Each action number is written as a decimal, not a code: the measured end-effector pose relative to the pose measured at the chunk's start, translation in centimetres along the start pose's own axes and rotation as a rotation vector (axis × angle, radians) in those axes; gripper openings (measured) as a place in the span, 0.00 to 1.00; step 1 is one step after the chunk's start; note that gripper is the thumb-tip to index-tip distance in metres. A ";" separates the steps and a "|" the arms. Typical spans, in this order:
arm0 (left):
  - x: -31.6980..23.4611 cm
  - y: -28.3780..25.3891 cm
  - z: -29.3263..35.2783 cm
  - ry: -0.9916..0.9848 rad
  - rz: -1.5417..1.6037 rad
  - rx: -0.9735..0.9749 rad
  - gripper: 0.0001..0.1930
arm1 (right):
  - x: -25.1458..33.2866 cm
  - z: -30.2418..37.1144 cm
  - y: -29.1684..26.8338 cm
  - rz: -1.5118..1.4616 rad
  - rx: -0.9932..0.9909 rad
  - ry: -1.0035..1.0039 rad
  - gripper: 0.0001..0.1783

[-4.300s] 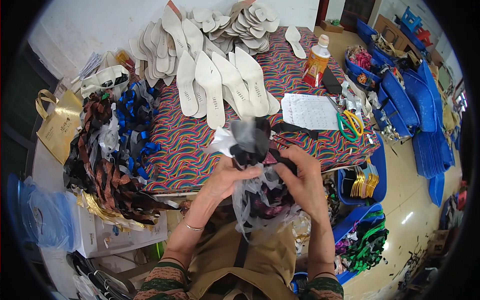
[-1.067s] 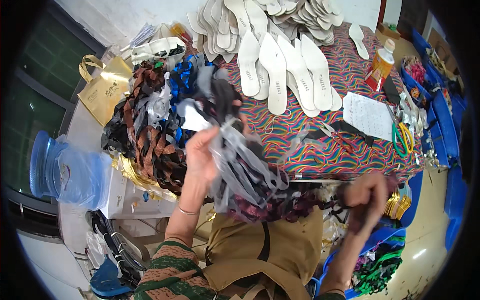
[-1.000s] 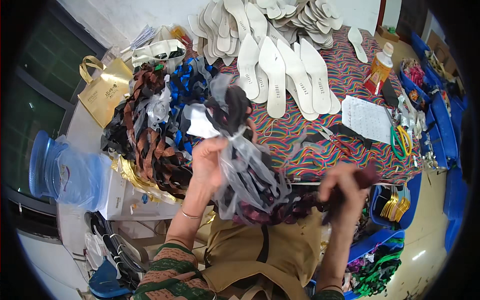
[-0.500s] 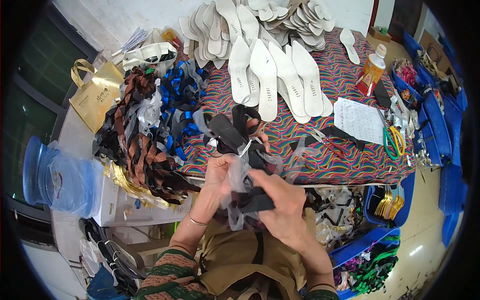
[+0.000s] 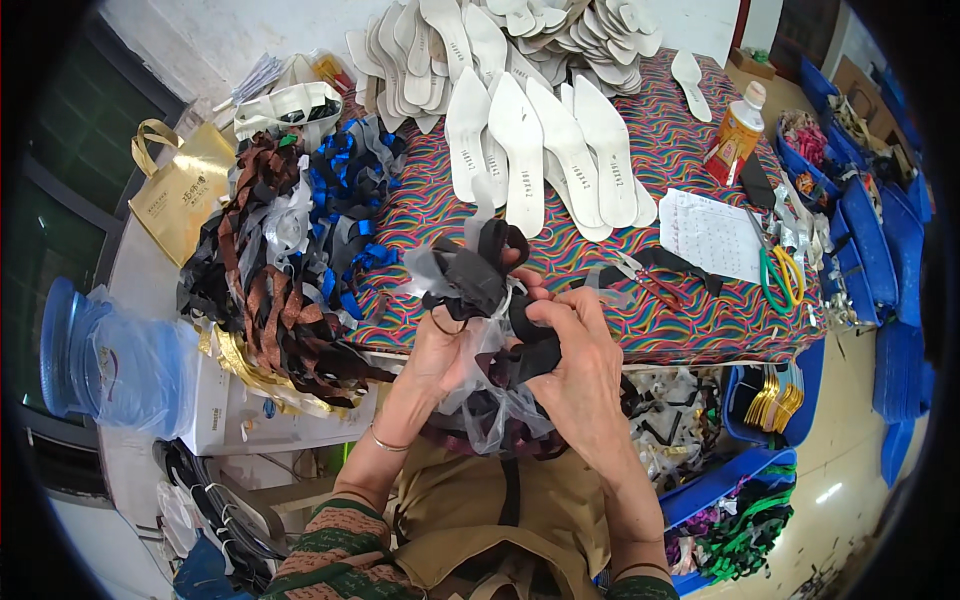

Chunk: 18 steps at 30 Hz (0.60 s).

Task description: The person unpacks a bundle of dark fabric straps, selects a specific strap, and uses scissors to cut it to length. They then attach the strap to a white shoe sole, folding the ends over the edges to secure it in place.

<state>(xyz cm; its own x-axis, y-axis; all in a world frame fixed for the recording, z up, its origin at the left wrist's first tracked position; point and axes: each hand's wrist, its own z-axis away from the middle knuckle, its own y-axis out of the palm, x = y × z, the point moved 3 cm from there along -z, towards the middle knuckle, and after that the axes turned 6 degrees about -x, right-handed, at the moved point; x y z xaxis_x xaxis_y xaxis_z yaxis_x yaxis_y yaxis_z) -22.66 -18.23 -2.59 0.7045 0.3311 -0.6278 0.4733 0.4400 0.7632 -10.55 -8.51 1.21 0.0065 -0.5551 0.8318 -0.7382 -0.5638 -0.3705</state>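
Note:
Both my hands meet in front of my chest over a bunch of dark and translucent grey straps (image 5: pixel 480 290). My left hand (image 5: pixel 440 350) grips the bunch from the left, near its lower part. My right hand (image 5: pixel 575 360) closes on the straps from the right, fingers pinching a black strap. Loose clear and dark-red strap ends (image 5: pixel 495 420) hang down onto my lap. The bunch is held just at the near edge of the table with the colourful wavy cloth (image 5: pixel 640 180).
White shoe insoles (image 5: pixel 540 130) lie fanned across the table's far side. A heap of brown, black and blue straps (image 5: pixel 290 250) fills the left. Paper sheet (image 5: pixel 712 232), scissors (image 5: pixel 650 285), glue bottle (image 5: pixel 738 125) at right. Blue bins (image 5: pixel 880 240) and trays of pieces stand at right.
My right hand came up from the lower right and joined the left on the strap bunch. The bunch dropped from the raised left hand to the middle, in front of my chest.

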 end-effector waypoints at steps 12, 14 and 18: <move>0.5 -1.4 1.4 0.039 -0.403 -0.142 0.37 | -4.2 -0.2 0.2 -0.631 0.270 0.355 0.13; 0.3 -0.8 1.6 -0.033 -0.376 -0.185 0.37 | -4.5 -0.3 0.0 -0.671 0.311 0.420 0.12; 0.4 -1.6 1.5 -0.058 -0.361 -0.172 0.35 | -5.2 -0.3 -0.2 -0.709 0.362 0.476 0.18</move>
<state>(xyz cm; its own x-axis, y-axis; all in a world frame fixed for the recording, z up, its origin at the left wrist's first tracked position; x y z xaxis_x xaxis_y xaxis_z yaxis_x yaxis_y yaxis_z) -22.33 -20.04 -3.88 0.5402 0.0839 -0.8373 0.6039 0.6543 0.4552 -10.64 -5.27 -2.92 0.0391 0.2568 0.9657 -0.4114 -0.8766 0.2497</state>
